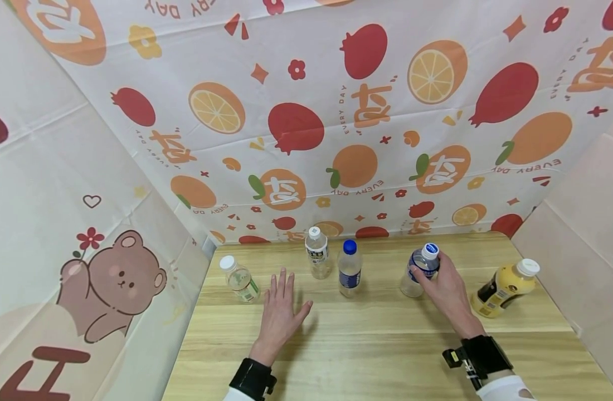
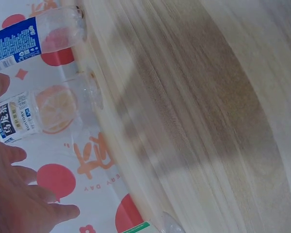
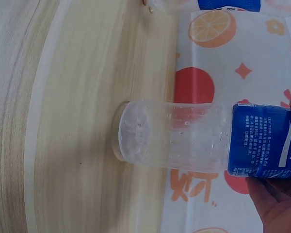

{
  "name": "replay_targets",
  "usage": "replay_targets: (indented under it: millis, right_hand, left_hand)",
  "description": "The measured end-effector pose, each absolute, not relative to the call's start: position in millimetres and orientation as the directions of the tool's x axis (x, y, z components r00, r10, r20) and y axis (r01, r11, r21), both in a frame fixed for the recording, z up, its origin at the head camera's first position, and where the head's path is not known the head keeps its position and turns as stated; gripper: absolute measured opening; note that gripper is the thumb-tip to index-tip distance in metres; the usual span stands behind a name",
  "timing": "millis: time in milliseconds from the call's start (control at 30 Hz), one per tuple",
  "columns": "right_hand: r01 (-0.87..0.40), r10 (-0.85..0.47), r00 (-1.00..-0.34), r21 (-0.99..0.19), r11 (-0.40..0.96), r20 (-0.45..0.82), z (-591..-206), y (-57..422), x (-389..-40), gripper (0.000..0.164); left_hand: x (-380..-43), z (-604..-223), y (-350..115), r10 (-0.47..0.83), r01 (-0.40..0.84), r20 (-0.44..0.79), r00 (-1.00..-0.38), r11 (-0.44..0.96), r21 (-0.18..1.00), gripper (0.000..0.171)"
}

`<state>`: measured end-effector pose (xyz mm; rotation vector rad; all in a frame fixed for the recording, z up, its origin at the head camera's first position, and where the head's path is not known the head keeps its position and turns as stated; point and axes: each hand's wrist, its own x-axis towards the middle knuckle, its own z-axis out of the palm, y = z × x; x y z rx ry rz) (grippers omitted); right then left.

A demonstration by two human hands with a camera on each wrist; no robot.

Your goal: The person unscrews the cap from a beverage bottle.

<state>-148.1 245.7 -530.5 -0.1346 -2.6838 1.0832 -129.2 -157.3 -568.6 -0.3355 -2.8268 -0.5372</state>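
Far left: bear-print sheet [image 1: 118, 284] on the side wall. On the table [image 1: 366, 356], first a clear bottle with a white cap and green-and-white label [image 1: 243, 287]. Just right of it, the left hand [image 1: 278, 317]: fingers extended, thumb spread wide, holding nothing; contact with the table cannot be told. Next, set further back, an upright Suntory bottle [image 1: 317, 255], clear, white-capped, before the fruit-print sheet [image 1: 296, 128]. Beside it, a clear bottle with a blue cap and blue label [image 1: 350, 273], upright. Well apart to the right, a Pocari Sweat bottle [image 3: 194, 138], clear with droplets on its body; the right hand [image 1: 444, 289] grips it round the blue label, base at or close to the table. Far right: yellow bottle [image 1: 504, 289], white cap, near the right wrist.
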Motion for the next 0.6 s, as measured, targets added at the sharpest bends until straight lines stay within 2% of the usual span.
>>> replay_targets:
  millis: [600]
  right_hand:
    - [-0.057,0.143,-0.976,-0.823,0.565,0.166,-507.4,240.9,-121.0,0.075]
  left_hand:
    - [-128.1,-564.2,-129.5,0.236,0.343,0.281,-0.93,0.831,0.437,0.086]
